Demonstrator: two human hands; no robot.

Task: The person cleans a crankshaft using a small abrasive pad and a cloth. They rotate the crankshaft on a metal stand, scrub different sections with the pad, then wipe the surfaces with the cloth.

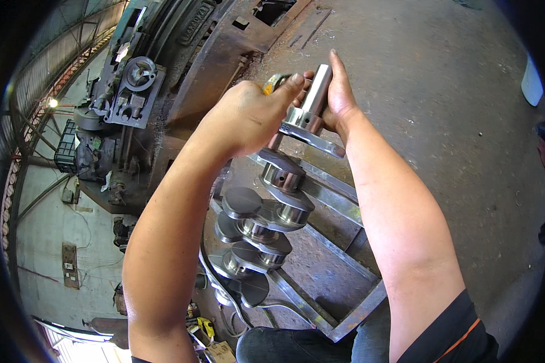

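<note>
- Two bare forearms (169,242), each cut off below. Between them, jeans (290,346), mostly out of view.
- And the two hands?
- The left hand (251,112) has its grip closed on one yellow tool (267,88); too little shows to tell its kind. The right hand (340,103) lies against the bright end of the crankshaft (242,202).
- Is that second grip clamped?
- I can't tell. Some fingertips show left of the shaft, but whose they are is hidden.
- How many crankshafts?
- One, lying along one steel stand (333,201), its end between the hands. Its webs overlap too much to count, and the left forearm hides part of the stand.
- Farther off?
- One big machine (194,30), cut off at the top, with one clear handwheel (140,74). Beyond it, one crate (66,145) and one lit lamp (53,103). At the right, one white thing (531,85), cropped by the dark rim.
</note>
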